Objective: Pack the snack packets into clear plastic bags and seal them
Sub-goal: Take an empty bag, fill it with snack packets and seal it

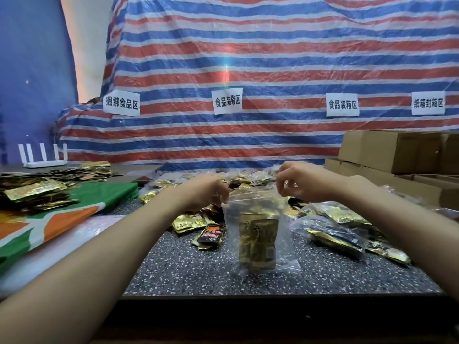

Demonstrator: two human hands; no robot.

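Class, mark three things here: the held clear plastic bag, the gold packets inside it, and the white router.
clear plastic bag [255, 204], head view, upper panel below the opening.
gold packets [258, 240], head view, front face inside the bag.
white router [44, 164], head view, base under the antennas.

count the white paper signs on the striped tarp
4 signs: left, centre, right of centre, far right, all on the tarp. Others may lie outside the frame.

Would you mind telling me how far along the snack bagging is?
Done: several filled bags lie at the right. In hand: the left hand and right hand pinch the top of a clear bag holding gold packets, seemingly sealing it. Left: loose packets are heaped at the left and centre.
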